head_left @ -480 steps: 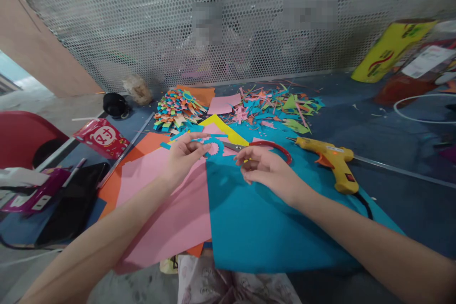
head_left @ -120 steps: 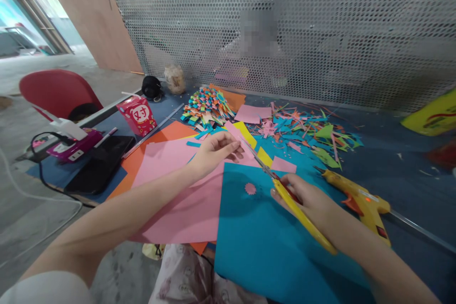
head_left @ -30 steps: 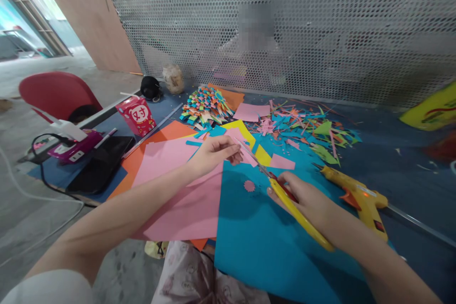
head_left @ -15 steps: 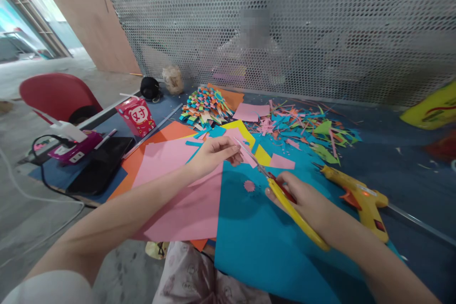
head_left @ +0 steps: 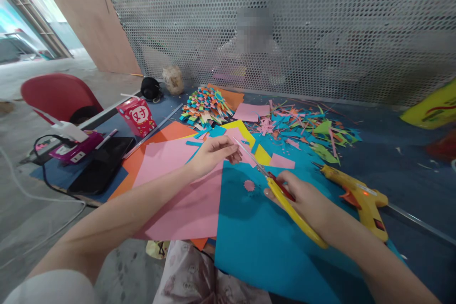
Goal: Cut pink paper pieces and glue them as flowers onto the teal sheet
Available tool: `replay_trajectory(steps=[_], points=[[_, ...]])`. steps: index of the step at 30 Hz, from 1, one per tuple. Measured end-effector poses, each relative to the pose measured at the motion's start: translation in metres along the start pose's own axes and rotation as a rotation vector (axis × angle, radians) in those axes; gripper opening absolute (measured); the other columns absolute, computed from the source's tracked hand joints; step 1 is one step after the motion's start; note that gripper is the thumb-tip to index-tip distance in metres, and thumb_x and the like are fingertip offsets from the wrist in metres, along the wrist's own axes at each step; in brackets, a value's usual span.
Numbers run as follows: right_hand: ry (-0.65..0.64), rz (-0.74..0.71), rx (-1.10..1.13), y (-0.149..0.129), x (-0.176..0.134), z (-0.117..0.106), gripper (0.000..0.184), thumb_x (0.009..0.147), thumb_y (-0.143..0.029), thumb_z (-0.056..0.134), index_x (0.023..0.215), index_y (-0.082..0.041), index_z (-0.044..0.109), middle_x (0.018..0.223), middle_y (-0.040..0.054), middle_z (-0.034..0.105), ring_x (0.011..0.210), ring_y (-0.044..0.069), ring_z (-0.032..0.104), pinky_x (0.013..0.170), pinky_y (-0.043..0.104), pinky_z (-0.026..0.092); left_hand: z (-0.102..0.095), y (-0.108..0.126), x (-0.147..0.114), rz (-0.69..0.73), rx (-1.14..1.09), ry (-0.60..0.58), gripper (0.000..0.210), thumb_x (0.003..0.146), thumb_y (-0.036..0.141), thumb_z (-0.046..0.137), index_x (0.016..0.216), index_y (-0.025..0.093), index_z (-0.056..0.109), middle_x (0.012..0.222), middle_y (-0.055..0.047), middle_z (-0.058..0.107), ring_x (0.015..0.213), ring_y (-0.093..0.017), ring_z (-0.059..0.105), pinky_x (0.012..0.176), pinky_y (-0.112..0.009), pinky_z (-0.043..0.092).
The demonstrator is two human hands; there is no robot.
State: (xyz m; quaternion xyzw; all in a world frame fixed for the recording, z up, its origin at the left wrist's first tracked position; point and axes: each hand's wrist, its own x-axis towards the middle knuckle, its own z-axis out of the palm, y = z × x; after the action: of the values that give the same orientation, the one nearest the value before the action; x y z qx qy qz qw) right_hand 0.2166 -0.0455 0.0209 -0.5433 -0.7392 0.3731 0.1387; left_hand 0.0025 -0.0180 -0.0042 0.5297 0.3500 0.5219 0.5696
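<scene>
My right hand (head_left: 299,194) is closed around the yellow and red handles of a pair of scissors (head_left: 290,209). Their blades point up and left, with the tips right at the fingers of my left hand (head_left: 219,152). Those left fingers are pinched together; whatever is between them is too small to make out. Below the blades, a small pink paper disc with a jagged edge (head_left: 249,185) lies on a large blue sheet (head_left: 256,237). A large pink sheet (head_left: 178,199) lies under my left forearm. Pink and yellow paper pieces (head_left: 262,156) lie behind the blades.
A yellow glue gun (head_left: 359,194) lies at right. Paper scraps (head_left: 302,128) and a multicoloured folded-paper piece (head_left: 204,107) are at the back, before a perforated metal panel (head_left: 302,23). At left are a pink carton (head_left: 137,116), a black phone (head_left: 101,166) and a purple power strip (head_left: 80,147).
Both hands stay almost in place, and the scissors have shifted only very slightly. Everything on the table lies as before.
</scene>
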Motion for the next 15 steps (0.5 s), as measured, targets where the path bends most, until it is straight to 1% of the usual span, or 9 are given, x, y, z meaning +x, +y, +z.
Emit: replay_trajectory(steps=[3,6,10,15], points=[[-0.005,0.005,-0.001,-0.0001,-0.0006,-0.0003,0.042,0.066,-0.064,0.050,0.065,-0.024,0.039,0.059,0.0002,0.053,0.053,0.015,0.046,0.047,0.028,0.038,-0.0017,0.0001,0.0004,0.033,0.007,0.037,0.036,0.069,0.046,0.071,0.064,0.012,0.060,0.060,-0.003,0.065,0.055,-0.011,0.060,0.057,-0.025,0.047],[-0.012,0.010,-0.004,0.0007,-0.0009,-0.0002,0.041,0.067,-0.063,0.051,0.066,-0.024,0.040,0.059,0.0001,0.054,0.053,0.016,0.047,0.046,0.027,0.039,-0.0019,0.0017,0.0005,0.058,0.028,0.068,0.034,0.069,0.044,0.071,0.062,0.012,0.060,0.060,-0.002,0.063,0.055,-0.010,0.059,0.057,-0.025,0.047],[-0.013,-0.013,0.002,0.0024,-0.0011,-0.0001,0.040,0.069,-0.062,0.053,0.067,-0.023,0.042,0.062,0.0001,0.056,0.053,0.015,0.050,0.046,0.027,0.040,-0.0011,0.0018,0.0009,0.067,0.036,0.044,0.038,0.069,0.048,0.071,0.063,0.012,0.060,0.060,-0.002,0.063,0.054,-0.010,0.058,0.056,-0.025,0.046],[-0.030,-0.039,0.018,0.0008,-0.0015,-0.0009,0.039,0.069,-0.060,0.053,0.065,-0.023,0.038,0.062,-0.0002,0.057,0.054,0.015,0.051,0.048,0.027,0.041,-0.0018,-0.0016,0.0011,0.086,0.073,-0.005,0.041,0.071,0.052,0.068,0.062,0.012,0.060,0.060,-0.003,0.063,0.055,-0.011,0.058,0.055,-0.025,0.046]])
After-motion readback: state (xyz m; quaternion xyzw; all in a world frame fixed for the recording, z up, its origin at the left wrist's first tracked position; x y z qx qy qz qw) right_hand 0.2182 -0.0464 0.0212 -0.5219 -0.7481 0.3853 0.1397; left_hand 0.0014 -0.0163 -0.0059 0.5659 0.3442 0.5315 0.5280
